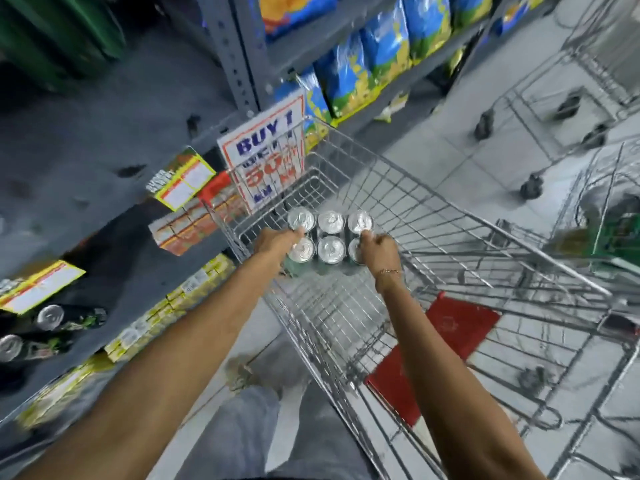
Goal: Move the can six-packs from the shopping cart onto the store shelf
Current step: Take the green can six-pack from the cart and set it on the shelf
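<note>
Both your arms reach down into the shopping cart (398, 188), a wire one parked right beside the store shelf (114, 140) on your left. One six-pack (330, 239) sits at the far end of the cart basket, silver can tops up, 2 rows of 3. Your left hand (277, 241) is on the pack's left end, fingers curled over the edge by the 2 left cans; your right hand (379, 251) is on the right end, index finger laid across the gap btw the 2 right cans, rest of the fingers wrapped down the side. So both hands are closed on the pack, one at each end. Can't tell if it's lifted off the cart floor or resting on it. A thin bracelet (389, 271) sits on your right wrist. A sale sign (268, 150) reading "BUY 1" w/ a red "50" hangs off the shelf, just past the cart's far-left corner. On the shelf at lower left lie a few dark cans (52, 317), tops facing you, near yellow price tags (38, 285). Blue and yellow bags (374, 53) line the shelf beyond the cart. A red flap (462, 323) sits at the cart's near end, and more carts (588, 81) stand at right on the tile floor (467, 140).
</note>
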### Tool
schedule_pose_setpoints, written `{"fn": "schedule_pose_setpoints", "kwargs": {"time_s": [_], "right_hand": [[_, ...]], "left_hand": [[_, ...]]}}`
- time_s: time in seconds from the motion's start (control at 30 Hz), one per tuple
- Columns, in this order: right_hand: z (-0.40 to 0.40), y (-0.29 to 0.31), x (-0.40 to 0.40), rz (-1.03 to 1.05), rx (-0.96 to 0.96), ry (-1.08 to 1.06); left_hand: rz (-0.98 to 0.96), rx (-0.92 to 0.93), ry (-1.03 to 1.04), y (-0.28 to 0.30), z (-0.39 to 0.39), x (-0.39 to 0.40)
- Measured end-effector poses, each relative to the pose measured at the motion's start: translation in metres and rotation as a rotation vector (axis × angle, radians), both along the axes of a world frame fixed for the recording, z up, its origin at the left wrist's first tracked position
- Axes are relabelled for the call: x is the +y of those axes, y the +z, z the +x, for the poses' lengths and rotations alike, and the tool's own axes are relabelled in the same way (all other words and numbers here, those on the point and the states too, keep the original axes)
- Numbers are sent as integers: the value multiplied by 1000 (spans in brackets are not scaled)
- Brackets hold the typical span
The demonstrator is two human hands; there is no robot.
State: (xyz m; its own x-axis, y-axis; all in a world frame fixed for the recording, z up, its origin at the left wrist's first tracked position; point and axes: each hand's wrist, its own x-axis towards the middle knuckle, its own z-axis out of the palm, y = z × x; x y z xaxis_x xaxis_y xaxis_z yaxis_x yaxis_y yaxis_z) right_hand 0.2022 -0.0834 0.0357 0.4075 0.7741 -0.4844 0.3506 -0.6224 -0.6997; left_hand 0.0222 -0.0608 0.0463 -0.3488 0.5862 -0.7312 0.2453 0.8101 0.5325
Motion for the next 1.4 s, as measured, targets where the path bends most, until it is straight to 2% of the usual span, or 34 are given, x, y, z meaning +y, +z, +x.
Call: {"fn": "schedule_pose_setpoints", "kwargs": {"time_s": [0.13, 0.23, 0.37, 0.53, 0.7, 0.93, 1.4], "right_hand": [[-29, 67, 27, 164, -17, 60], [-54, 113, 44, 260, -56, 106], [-109, 176, 64, 427, 42, 172], [-178, 225, 88, 520, 160, 262], [-248, 236, 122, 511, 241, 312], [-307, 229, 171, 408, 190, 457], [-324, 197, 231, 350, 152, 626]], "left_hand": [[220, -117, 105, 63, -41, 4], [311, -173, 146, 115, -73, -2], [412, -255, 224, 178, -129, -18], [541, -186, 252, 226, -197, -25], [614, -180, 362, 236, -247, -22], [634, -143, 482, 223, -280, 2], [615, -44, 600, 187, -281, 42]]}}
